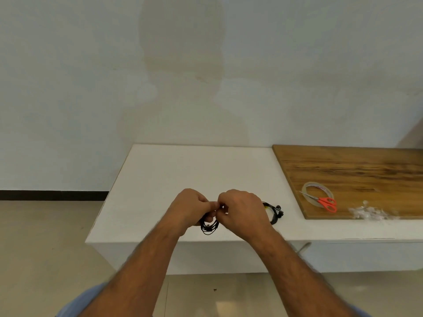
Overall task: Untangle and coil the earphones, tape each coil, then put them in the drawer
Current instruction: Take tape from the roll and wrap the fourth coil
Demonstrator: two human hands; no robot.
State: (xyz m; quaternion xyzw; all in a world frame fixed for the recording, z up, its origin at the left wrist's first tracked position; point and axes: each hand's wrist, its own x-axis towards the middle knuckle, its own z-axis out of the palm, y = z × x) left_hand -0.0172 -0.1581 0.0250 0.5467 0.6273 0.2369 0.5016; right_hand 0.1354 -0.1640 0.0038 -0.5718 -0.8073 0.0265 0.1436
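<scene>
My left hand (191, 208) and my right hand (241, 210) meet just above the white table (160, 179), near its front edge. Between them hangs a coil of black earphone cable (209, 226); both hands pinch its top with curled fingers. What the fingertips hold besides the cable is hidden. A second black earphone bundle (274, 212) lies on the table just right of my right hand. A roll of clear tape (317, 191) sits on the wooden board (354, 170) at the right, with red-handled scissors (326, 202) lying across it.
Crumpled scraps of clear tape (370, 212) lie on the board's front edge. The white table butts against the wall (206, 65) and ends at the left over a tiled floor (45, 236). A metal handle (303, 247) shows under the table's front edge.
</scene>
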